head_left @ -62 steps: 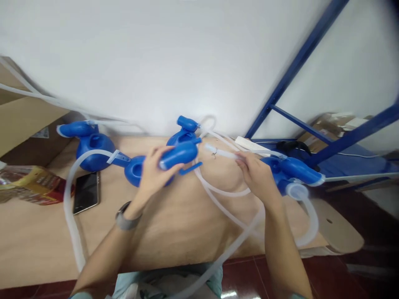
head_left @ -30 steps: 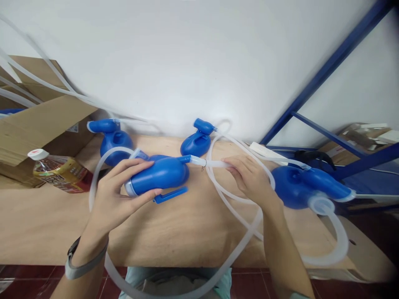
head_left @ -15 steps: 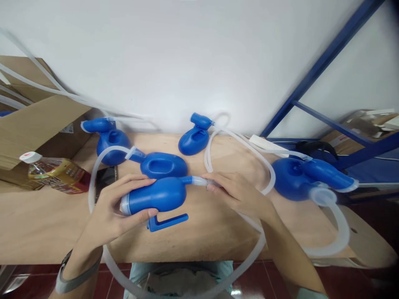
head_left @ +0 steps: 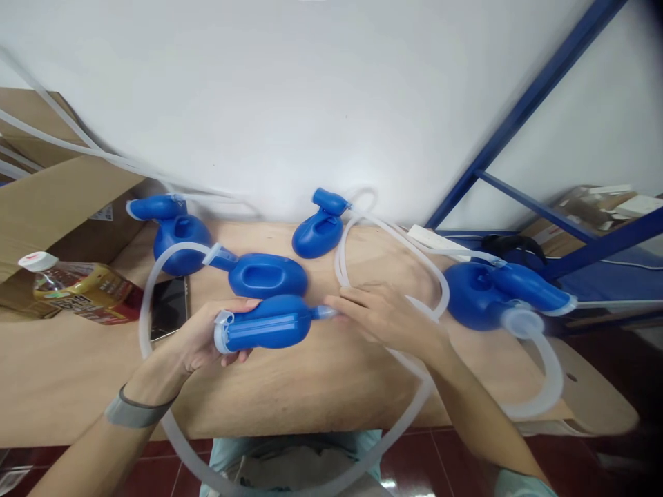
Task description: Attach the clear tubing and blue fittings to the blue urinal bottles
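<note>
Handle (head_left: 264,330) has rolled upward; left hand (head_left: 202,338) grips blue bottle (head_left: 295,319) at nine o'clock, right hand (head_left: 386,319) pinches tube (head_left: 324,313) at three.

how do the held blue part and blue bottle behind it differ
The left hand holds the blue part; the blue bottle rests on the table. The part's nozzle points right, the bottle's neck left. The part shows a bar, the bottle an oval hollow. Both are blue.
</note>
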A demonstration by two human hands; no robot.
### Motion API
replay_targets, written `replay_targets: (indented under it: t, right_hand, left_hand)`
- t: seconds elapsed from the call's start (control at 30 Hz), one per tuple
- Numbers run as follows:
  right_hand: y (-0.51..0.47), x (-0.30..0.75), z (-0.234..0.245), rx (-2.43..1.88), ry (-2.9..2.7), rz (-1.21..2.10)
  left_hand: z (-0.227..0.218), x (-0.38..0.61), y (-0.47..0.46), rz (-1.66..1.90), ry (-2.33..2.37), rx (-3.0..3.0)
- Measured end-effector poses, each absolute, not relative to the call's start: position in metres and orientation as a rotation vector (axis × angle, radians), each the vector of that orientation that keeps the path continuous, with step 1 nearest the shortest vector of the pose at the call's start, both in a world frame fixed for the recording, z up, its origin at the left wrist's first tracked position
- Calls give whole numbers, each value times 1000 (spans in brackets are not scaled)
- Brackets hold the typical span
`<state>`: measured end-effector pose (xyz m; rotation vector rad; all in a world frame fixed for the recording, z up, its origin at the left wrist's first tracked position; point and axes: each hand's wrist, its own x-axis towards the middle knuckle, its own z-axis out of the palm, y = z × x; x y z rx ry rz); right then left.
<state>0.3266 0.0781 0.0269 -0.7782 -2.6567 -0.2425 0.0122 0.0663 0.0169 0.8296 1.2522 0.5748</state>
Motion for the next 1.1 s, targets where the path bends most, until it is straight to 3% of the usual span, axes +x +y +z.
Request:
replay_targets:
  t: [0.47,0.87,1.1]
  right_hand:
    - [86,330,25,-669,-2511,-158]
    - [73,326,13,-711,-2429,153]
    - [83,319,8,-758,-2498,-129]
  left_hand:
    - [22,43,18,1049,1299,707]
    - [17,35,20,1060,1254,785]
    - [0,35,44,827,1047,593]
